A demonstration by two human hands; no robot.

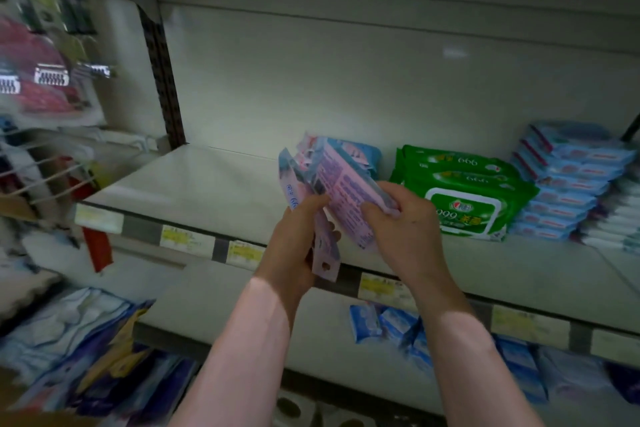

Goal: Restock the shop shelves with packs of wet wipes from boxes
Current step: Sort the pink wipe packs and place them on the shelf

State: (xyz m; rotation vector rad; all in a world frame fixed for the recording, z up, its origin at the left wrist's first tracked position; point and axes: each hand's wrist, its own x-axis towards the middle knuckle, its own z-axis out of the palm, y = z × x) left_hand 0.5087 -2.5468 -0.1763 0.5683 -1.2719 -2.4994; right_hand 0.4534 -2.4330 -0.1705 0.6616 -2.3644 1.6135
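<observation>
Both my hands hold a bundle of slim pink and blue wet wipe packs (341,180) in front of the white middle shelf (207,184). My left hand (294,243) grips the lower packs from below. My right hand (401,218) pinches the top pink pack at its right end. Just behind the bundle a blue pack (367,156) lies on the shelf. A stack of green wipe packs (464,198) stands to the right of my hands.
Blue and white wipe packs (568,184) are stacked at the shelf's far right. Price labels (183,236) run along the shelf edge. Hanging goods on wire hooks (45,80) fill the left. The lower shelf holds blue packs (388,326) and bagged goods (79,350).
</observation>
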